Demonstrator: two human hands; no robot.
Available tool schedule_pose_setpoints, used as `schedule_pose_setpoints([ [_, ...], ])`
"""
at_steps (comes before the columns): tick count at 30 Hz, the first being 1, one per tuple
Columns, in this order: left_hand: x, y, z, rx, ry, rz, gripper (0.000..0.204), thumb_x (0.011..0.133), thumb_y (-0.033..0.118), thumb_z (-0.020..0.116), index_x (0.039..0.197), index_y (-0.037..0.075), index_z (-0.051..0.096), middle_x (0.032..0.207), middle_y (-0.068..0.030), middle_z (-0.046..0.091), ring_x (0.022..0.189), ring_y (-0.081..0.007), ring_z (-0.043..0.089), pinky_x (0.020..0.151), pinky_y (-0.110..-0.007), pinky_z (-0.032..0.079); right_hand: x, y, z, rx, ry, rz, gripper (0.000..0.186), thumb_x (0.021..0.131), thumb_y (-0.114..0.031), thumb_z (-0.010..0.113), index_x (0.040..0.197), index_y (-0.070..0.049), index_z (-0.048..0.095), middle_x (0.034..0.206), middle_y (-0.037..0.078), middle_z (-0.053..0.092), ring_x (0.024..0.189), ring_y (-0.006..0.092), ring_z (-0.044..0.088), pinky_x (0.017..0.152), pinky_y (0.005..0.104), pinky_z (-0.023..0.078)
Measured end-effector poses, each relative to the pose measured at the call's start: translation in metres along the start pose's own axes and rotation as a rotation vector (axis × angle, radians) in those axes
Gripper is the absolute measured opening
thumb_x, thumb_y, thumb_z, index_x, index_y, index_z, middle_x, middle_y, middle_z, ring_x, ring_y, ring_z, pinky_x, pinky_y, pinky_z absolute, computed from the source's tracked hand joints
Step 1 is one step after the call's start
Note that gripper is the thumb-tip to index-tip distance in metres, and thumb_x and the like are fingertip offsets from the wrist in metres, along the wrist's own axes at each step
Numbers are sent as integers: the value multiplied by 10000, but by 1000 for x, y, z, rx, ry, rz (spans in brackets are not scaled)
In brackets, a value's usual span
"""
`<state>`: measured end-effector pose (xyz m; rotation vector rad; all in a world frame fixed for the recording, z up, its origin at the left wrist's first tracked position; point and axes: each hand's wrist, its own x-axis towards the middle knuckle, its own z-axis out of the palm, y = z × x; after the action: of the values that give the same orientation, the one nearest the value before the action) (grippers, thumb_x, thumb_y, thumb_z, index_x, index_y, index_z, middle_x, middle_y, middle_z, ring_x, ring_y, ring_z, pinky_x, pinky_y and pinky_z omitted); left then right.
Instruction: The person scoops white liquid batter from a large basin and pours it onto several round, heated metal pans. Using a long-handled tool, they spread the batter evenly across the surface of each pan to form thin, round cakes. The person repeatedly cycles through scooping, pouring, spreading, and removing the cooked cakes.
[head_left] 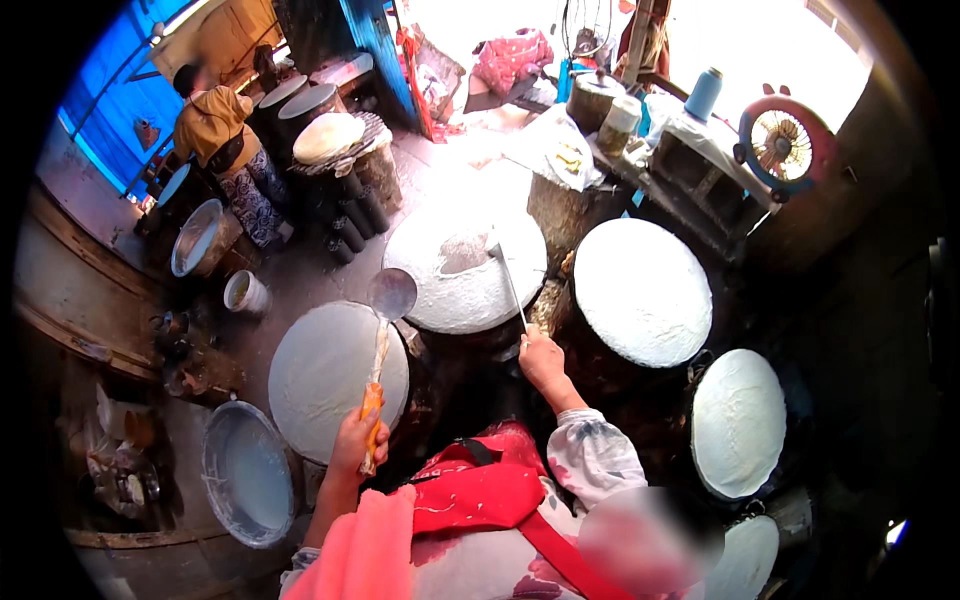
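Observation:
My left hand [355,442] is closed round the orange-wrapped handle of a ladle [392,294]. The ladle's round bowl hangs over the gap between a near-left griddle [330,375] coated in pale batter and a far griddle. My right hand [543,358] grips a long thin-handled spatula [510,280]. Its white-smeared tip touches the white batter [450,305] on the far griddle, at the edge of a bare, greyish patch [463,254] where the coating is broken.
More white-coated griddles stand to the right [643,292] and near right [738,425]. A basin of pale liquid [250,475] sits at the left. A fan [780,145] and a blue bottle [704,92] are at the back right. Another person [225,140] stands far left, near stacked flatbreads [328,138].

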<state>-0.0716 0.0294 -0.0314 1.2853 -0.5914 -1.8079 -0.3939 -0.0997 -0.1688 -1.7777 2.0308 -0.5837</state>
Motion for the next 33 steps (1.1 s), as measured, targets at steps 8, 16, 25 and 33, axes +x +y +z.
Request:
schedule_pose_setpoints([
  [8,-3,4,-8,-35,-32,-10,315,972,282,456,1222,92,425,658,-35,473,406,-113,458,381,-247,384,-11,-7,23,-18,-17,17,178,903,-240,465,963,-80,516,755,224,637,740,422,628,670,536,481],
  [16,2,-7,-23,-1,-8,25,276,969,267,458,1179,90,432,654,-26,469,410,-105,460,366,-238,383,5,8,31,-99,73,-16,204,899,-204,417,977,-54,532,766,227,641,723,420,628,669,527,485],
  [25,-5,2,-16,-51,57,22,302,966,259,474,1202,78,422,665,-29,470,407,-100,449,379,-231,380,25,-23,17,-191,-38,-46,189,882,-160,416,953,-25,528,766,237,650,752,392,654,673,500,503],
  [33,-3,5,-4,-64,77,38,305,965,252,475,1209,76,416,664,-28,473,407,-100,459,372,-229,377,61,-11,9,-197,-35,-116,184,866,-137,419,934,-8,532,772,234,653,740,394,654,662,496,506],
])
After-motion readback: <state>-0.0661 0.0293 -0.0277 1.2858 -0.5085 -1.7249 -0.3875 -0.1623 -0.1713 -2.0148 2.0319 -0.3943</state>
